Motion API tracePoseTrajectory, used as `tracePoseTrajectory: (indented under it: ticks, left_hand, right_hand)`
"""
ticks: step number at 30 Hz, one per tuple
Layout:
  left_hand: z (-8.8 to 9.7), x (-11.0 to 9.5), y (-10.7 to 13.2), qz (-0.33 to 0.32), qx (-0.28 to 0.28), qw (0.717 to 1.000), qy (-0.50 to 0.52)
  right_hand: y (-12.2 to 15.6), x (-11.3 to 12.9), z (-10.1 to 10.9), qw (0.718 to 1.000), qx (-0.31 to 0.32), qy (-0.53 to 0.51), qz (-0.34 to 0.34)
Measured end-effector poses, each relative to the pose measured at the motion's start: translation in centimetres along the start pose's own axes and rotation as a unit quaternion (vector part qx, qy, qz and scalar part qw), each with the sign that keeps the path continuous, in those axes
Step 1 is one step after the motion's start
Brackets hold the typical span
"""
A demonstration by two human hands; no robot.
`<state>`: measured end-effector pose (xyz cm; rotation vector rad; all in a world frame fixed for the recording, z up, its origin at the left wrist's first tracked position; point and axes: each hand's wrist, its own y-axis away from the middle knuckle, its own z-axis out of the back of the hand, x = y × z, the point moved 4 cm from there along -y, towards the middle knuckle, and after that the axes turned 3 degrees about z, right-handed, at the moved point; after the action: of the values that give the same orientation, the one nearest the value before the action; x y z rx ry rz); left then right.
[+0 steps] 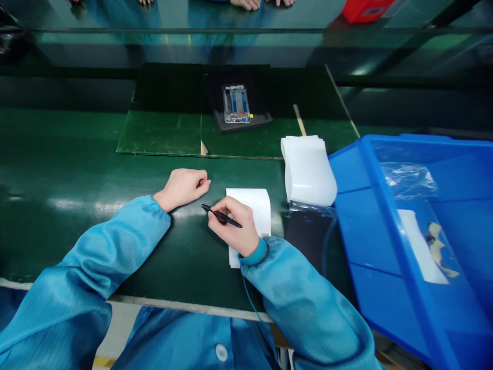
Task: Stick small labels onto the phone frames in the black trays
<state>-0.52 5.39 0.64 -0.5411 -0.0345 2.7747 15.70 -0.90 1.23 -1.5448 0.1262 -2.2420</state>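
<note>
A slim black pen point(232, 221) is gripped between the thumb and fingers of my right hand point(236, 226). That hand rests over a white sheet of paper point(260, 203), and one end of the pen points left past the sheet's edge. Further left, my left hand point(183, 187) lies on the green work surface point(192, 257) with its fingers curled in; nothing shows in it. Beyond both hands, an opened phone point(236, 104) with its inner parts showing lies on a black pad point(260, 122).
A folded stack of white sheets point(310, 172) lies right of the paper, above a dark plastic-covered sheet point(308, 236). A large blue bin point(370, 231) at the right holds clear plastic and scraps. Other people's hands point(246, 4) and a red container point(364, 10) appear at the far side.
</note>
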Motion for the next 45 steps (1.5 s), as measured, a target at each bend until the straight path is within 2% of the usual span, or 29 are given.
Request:
tracePoseTrajectory:
  ticks: [6, 10, 12, 15, 18, 21, 23, 26, 28, 31, 35, 38, 42, 45]
  left_hand:
    - [-0.2, 0.2, 0.0, 0.006, 0.008, 1.0, 0.006]
    - [0.1, 0.1, 0.4, 0.052, 0.027, 0.998, 0.028]
    - [0.4, 0.1, -0.2, 0.079, 0.017, 0.996, 0.027]
    - [1.2, 0.7, -3.5, 0.14, -0.023, 0.99, 0.011]
    - [1.8, 1.5, -8.7, 0.226, -0.056, 0.973, 0.001]
    - [1.7, 1.6, -13.4, 0.294, -0.065, 0.954, 0.009]
    - [1.4, 1.1, -15.3, 0.318, -0.068, 0.945, 0.018]
    - [0.9, 0.5, -16.3, 0.33, -0.074, 0.94, 0.041]
    - [1.0, 0.8, -16.1, 0.333, -0.076, 0.938, 0.063]
    - [2.3, 2.6, -15.3, 0.339, -0.086, 0.931, 0.105]
    - [5.8, 6.4, -13.1, 0.33, -0.094, 0.918, 0.199]
    - [8.9, 8.8, -10.2, 0.314, -0.083, 0.904, 0.279]
    - [13.1, 11.5, -5.3, 0.305, -0.032, 0.883, 0.356]
    - [15.6, 12.7, -2.8, 0.3, 0.055, 0.865, 0.398]
  right_hand:
    - [0.0, 0.0, 0.0, 1.0, -0.011, -0.003, 0.01]
    - [0.2, -0.4, -0.3, 1.0, -0.011, -0.013, 0.013]
    - [0.3, -0.7, -0.6, 1.0, -0.015, -0.018, 0.016]
    - [0.5, -0.8, -1.0, 0.999, -0.012, -0.012, 0.044]
    - [0.6, -0.7, -1.1, 0.997, -0.008, 0.001, 0.082]
    - [0.8, -0.3, -1.0, 0.993, -0.006, 0.006, 0.115]
    - [0.8, -0.2, -1.0, 0.991, -0.001, 0.009, 0.13]
    - [0.8, 0.1, -1.0, 0.989, 0.008, 0.019, 0.146]
    - [0.9, 0.3, -0.9, 0.987, 0.014, 0.024, 0.157]
    - [1.1, 0.5, -0.9, 0.983, 0.025, 0.025, 0.18]
    - [1.2, 0.8, -0.9, 0.977, 0.037, 0.006, 0.212]
    - [0.9, 1.9, -0.6, 0.978, 0.032, -0.044, 0.202]
    - [1.6, 4.8, 0.9, 0.982, 0.06, -0.136, 0.114]
    - [3.7, 7.5, 3.0, 0.97, 0.118, -0.193, 0.086]
